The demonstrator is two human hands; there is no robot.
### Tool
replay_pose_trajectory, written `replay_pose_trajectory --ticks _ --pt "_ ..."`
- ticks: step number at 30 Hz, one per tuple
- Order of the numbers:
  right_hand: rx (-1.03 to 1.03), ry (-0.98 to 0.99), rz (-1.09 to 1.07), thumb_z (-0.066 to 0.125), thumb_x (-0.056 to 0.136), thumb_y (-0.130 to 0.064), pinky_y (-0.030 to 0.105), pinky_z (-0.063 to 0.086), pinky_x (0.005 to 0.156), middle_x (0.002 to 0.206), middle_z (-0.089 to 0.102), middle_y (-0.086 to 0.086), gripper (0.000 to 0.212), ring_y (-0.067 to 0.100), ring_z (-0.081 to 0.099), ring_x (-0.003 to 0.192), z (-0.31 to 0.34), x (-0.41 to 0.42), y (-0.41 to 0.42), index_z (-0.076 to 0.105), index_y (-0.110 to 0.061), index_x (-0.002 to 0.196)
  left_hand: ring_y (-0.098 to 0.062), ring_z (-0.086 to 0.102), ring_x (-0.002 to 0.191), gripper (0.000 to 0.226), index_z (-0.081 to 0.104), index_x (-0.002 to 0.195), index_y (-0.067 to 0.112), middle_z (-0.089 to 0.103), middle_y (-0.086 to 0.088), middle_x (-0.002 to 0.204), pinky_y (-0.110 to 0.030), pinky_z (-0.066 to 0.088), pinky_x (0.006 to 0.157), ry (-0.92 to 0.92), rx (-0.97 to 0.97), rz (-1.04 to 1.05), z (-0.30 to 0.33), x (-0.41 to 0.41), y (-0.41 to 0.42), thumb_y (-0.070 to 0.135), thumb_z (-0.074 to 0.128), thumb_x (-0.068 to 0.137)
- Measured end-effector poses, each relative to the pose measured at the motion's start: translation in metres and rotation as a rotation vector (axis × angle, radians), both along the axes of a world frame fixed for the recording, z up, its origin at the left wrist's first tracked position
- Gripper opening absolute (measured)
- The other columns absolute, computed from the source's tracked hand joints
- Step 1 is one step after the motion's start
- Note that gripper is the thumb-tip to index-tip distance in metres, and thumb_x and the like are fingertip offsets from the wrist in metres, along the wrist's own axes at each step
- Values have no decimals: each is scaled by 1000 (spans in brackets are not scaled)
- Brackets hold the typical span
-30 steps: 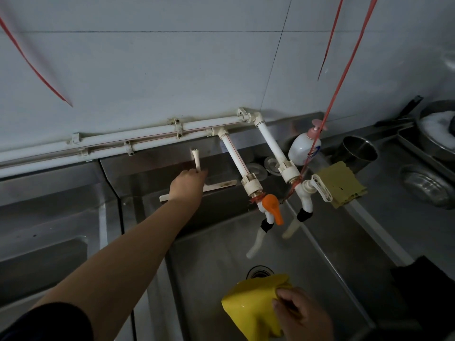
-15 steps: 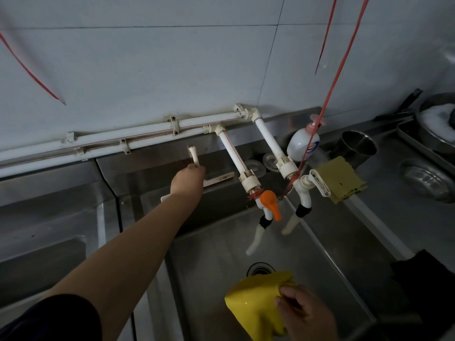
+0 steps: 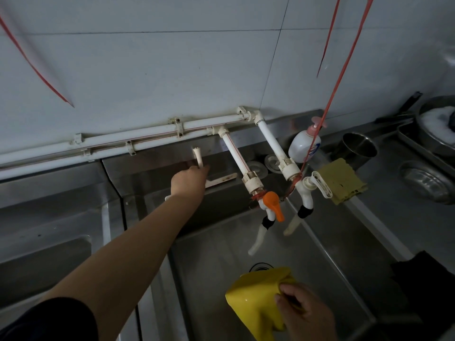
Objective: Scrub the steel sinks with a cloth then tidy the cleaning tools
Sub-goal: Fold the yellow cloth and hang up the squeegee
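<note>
At the centre of the frame, the left hand (image 3: 189,179) is closing around the lower end of an upright white plastic handle (image 3: 198,159) at the back ledge of the stainless steel sink (image 3: 327,257). At the lower right, the right hand (image 3: 304,310) is gripping a bright yellow cloth (image 3: 256,294), bunched, above the sink basin near the dark drain (image 3: 258,267). A folded mustard-yellow rag (image 3: 341,180) is lying on the steel worktop (image 3: 394,210) at the right, beside a white pump bottle (image 3: 304,145).
</note>
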State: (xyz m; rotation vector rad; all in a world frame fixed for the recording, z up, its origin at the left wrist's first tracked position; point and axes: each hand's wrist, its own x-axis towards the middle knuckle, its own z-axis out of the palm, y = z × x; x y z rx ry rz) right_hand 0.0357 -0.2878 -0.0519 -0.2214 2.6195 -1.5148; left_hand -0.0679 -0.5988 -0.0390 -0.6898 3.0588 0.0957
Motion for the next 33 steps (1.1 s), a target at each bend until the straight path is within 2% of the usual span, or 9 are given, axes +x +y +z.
replay_pose_trajectory --ticks 3,9,12,16,18,21,27,30,33 --pt "1 -31 15 81 62 7 -3 39 67 68 64 -12 27 -23 53 76 2 2 -1 76 -13 80 -25 63 83 65 29 144 28 61 -6 108 -31 42 56 20 -20 -4 5 5 0 5 55 88" --pt "-4 -4 54 77 66 9 -3 39 67 79 66 -10 49 -20 55 76 17 4 -3 65 -38 61 -24 63 85 47 39 138 21 59 -6 115 -31 47 59 226 -24 -32 25 33 12 21 54 93" --pt "7 11 121 75 70 8 1 41 70 80 67 -12 51 -14 57 81 29 5 1 63 -42 70 -22 63 94 37 48 130 23 58 -3 118 -34 54 71 278 123 -214 43 54 39 27 52 94" --pt "57 34 226 72 74 6 0 39 71 84 65 -10 48 -15 56 85 54 7 2 63 -41 75 -14 56 109 43 52 130 27 54 3 128 -33 51 87 51 462 -583 67 87 85 11 50 90" --pt "74 25 269 70 78 3 2 39 72 87 65 -10 44 -11 57 86 69 8 4 63 -41 77 -10 47 119 56 51 131 26 48 3 135 -19 43 94 -7 664 -683 81 102 103 -2 49 83" --pt "139 15 357 68 82 -4 6 41 74 93 66 -10 36 -4 60 87 93 12 10 65 -39 84 -6 32 126 61 55 128 17 47 0 139 6 16 91 -32 708 -828 103 117 117 -8 50 72" --pt "172 88 416 71 78 -3 7 42 72 84 63 -17 34 -7 59 83 132 24 23 71 -35 89 -17 37 129 30 59 112 17 53 -2 128 -33 35 106 -90 565 -892 140 137 129 19 61 82" --pt "205 69 454 70 80 -10 6 40 68 79 60 -19 28 -9 57 80 145 23 28 72 -38 86 -21 51 107 17 57 97 19 57 -3 108 -46 45 94 -115 528 -892 158 145 134 26 61 81" --pt "174 71 464 68 81 -15 7 41 68 81 60 -22 40 -7 57 82 158 17 33 64 -54 73 -23 53 86 11 49 88 21 55 -6 93 -42 49 77 -119 501 -847 175 149 140 24 58 83"
